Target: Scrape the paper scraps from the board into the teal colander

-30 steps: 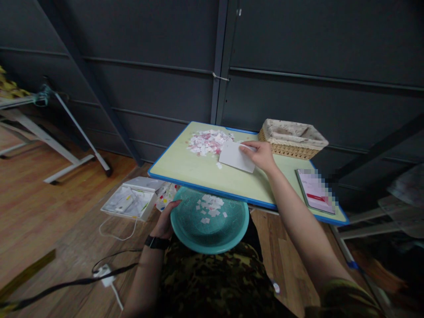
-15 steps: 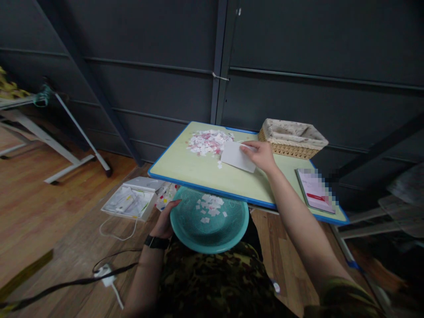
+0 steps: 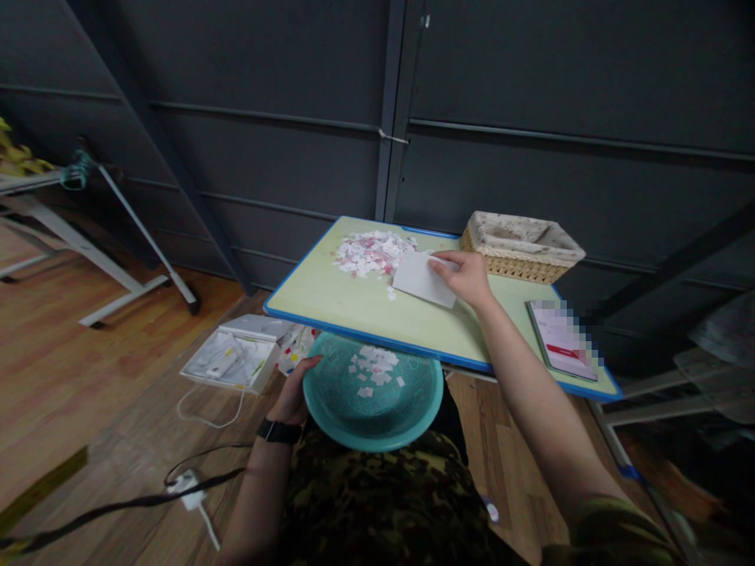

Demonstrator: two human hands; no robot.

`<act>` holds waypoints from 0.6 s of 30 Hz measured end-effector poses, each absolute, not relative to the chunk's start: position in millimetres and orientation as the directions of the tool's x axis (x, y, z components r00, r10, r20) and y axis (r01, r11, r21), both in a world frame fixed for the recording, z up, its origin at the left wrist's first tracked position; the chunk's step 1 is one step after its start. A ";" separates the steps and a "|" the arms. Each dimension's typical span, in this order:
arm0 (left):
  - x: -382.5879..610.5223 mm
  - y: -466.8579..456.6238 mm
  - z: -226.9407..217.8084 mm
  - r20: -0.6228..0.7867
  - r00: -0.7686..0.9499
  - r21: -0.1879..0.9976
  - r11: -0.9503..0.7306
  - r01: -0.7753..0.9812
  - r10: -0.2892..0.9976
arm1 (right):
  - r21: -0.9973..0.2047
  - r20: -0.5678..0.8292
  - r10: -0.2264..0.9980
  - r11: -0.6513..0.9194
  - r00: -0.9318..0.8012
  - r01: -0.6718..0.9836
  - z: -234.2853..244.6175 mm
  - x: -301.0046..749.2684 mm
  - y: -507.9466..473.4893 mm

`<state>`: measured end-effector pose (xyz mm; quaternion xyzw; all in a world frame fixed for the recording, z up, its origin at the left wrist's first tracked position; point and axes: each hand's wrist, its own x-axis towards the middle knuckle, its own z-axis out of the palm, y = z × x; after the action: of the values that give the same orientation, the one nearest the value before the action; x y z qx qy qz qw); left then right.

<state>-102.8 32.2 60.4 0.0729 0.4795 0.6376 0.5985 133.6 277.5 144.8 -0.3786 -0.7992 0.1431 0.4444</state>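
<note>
My right hand point(image 3: 463, 275) pinches a white card point(image 3: 423, 279) by its right side over the pale green tabletop point(image 3: 354, 303). The card's left edge touches a pile of small white and pinkish paper scraps point(image 3: 371, 253), and one or two bits lie just in front of it. My left hand point(image 3: 296, 391) grips the left rim of a teal plastic colander point(image 3: 374, 420), which sits at my lap under the table's front edge. Several white paper pieces point(image 3: 377, 365) lie inside the colander. Most of my left fingers are hidden beneath its rim.
A wicker basket point(image 3: 519, 267) with a cloth lining stands at the table's back right. A tablet-like device point(image 3: 563, 342), partly blurred out, lies at the right end. On the floor to the left are an open white box point(image 3: 227, 362), cables and a power strip point(image 3: 187, 489).
</note>
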 end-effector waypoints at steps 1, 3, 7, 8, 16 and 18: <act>-102.9 32.1 60.4 -0.483 -0.271 0.700 0.182 -0.690 0.832 | -0.563 0.601 0.730 0.676 -0.326 0.476 144.5 133.5 277.7; -102.8 31.8 60.4 -0.485 -0.270 0.704 0.188 -0.685 0.832 | -0.560 0.599 0.727 0.679 -0.335 0.474 144.0 133.4 278.0; -102.5 31.3 61.2 -0.482 -0.269 0.704 0.185 -0.686 0.834 | -0.562 0.603 0.727 0.680 -0.328 0.471 143.7 132.7 278.1; -102.4 31.3 61.5 -0.482 -0.265 0.704 0.188 -0.685 0.835 | -0.564 0.603 0.727 0.680 -0.329 0.468 143.8 132.4 277.9; -103.3 32.0 59.1 -0.456 -0.269 0.711 0.166 -0.683 0.848 | -0.609 0.581 0.736 0.676 -0.348 0.414 145.8 132.5 276.8; -103.8 31.9 57.9 -0.467 -0.271 0.710 0.174 -0.683 0.842 | -0.610 0.583 0.734 0.678 -0.347 0.410 145.6 132.1 277.1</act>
<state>-103.8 31.9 57.9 0.0832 0.4788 0.6374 0.5980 132.1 277.1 145.6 -0.3576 -0.8002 0.1819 0.4458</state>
